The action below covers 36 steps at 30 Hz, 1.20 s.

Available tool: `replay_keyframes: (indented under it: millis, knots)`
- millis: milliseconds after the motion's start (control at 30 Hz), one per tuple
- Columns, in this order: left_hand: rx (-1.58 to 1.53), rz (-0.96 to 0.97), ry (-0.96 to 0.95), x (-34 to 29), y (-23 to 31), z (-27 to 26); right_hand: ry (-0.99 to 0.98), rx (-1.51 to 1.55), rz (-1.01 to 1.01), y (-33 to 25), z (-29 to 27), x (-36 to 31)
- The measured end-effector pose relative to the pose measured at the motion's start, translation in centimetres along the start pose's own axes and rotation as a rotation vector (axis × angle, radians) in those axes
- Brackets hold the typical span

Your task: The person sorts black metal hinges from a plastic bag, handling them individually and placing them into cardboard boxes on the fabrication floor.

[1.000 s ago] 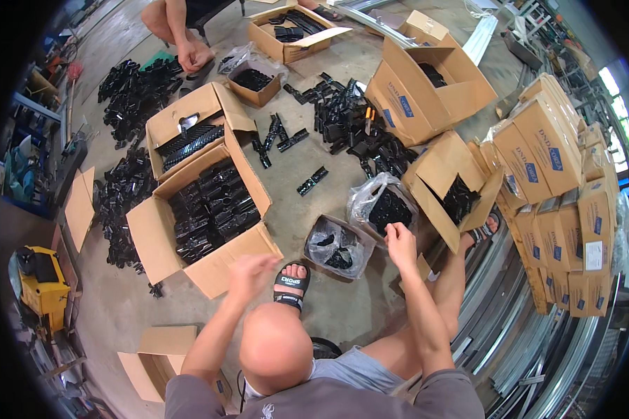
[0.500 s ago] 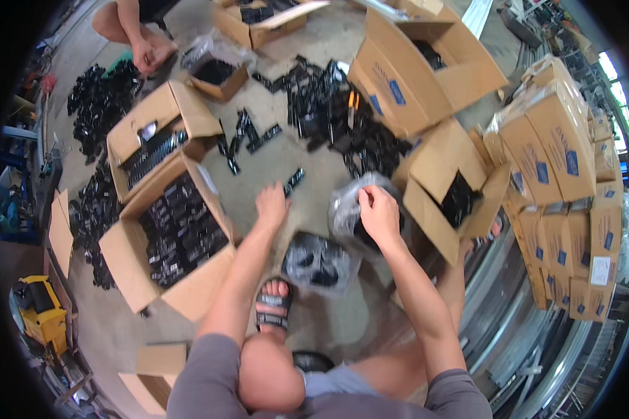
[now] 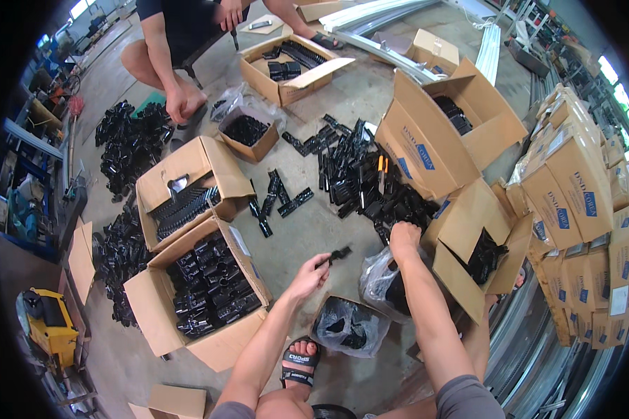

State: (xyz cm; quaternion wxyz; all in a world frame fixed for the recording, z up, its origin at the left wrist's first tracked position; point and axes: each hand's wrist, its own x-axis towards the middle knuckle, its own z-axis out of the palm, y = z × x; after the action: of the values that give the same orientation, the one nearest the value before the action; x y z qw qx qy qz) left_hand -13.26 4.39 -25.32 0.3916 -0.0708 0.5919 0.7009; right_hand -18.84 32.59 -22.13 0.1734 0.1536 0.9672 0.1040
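Observation:
My left hand (image 3: 310, 276) is closed around one end of a small glossy black part (image 3: 338, 255), which sticks out to the right above the floor. Curled fingers close my right hand (image 3: 404, 241) at the near edge of a heap of similar black parts (image 3: 356, 171); whatever is in its fingertips is hidden. Just below that hand stands a clear plastic bag (image 3: 379, 283) with dark contents, partly behind my forearm. Beside it, nearer to me, a small bag-lined box (image 3: 349, 327) holds some black pieces.
Open cartons of black parts stand to the left (image 3: 147, 307) and right (image 3: 458, 244). An orange-handled tool (image 3: 382, 167) lies on the heap. Another person's hand (image 3: 184, 103) is at far left, by a second heap (image 3: 129, 150). Stacked cartons (image 3: 566, 202) line the right.
The view has tilted up, showing more of the other person. My left hand now holds the black part clear of the floor. My right hand has moved from the bag to the heap's edge.

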Motion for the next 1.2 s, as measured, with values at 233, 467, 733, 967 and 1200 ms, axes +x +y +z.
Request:
replay_keyframes:
  millis: [233, 467, 733, 967, 1200]
  knots:
    - [-0.724, 0.054, -0.176, -7.4, 6.0, 4.2, 0.158, 0.297, -0.091, 2.7, -7.8, -9.3]
    - [-0.566, 0.285, -0.439, -15.2, 10.0, 7.5, -0.163, 1.579, -0.12, 4.7, -9.5, -23.0]
    - [0.059, 0.337, -0.16, -21.3, 15.0, 13.8, -0.054, 2.057, -0.287, 4.3, -12.4, -31.9]
    - [0.125, 0.226, -0.057, -24.7, 16.5, 18.7, 0.468, 1.969, -0.321, 3.8, -13.8, -35.9]
    - [-0.117, 0.046, -0.068, -25.6, 17.2, 21.8, 0.712, 1.582, -0.226, 6.7, -14.3, -38.4]
